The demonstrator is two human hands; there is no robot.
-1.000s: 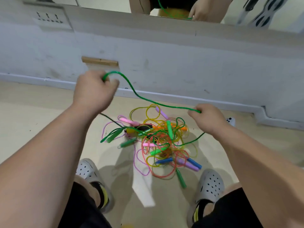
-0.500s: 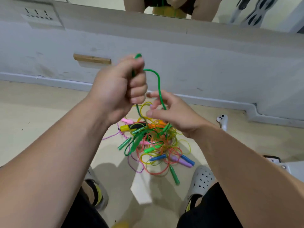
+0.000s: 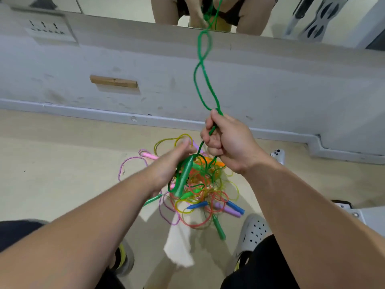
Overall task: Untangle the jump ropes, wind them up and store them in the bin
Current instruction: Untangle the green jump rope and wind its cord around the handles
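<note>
Both bare forearms are stretching forward from the lower corners and converging toward the middle. The right hand (image 3: pixel 227 140) is sitting higher, curled into a tight fist round the rope (image 3: pixel 205 80). Its back is facing the camera, its knuckles are pointing left, and the thumb is lying on top, pinning the rope against the index finger. The left hand (image 3: pixel 170 163) is hanging lower, just left of the fist and apart from it. It is blurred, with fingers pointing forward, straight and close together, and is gripping nothing that can be made out. Its wrist is lying in line with the forearm.
</note>
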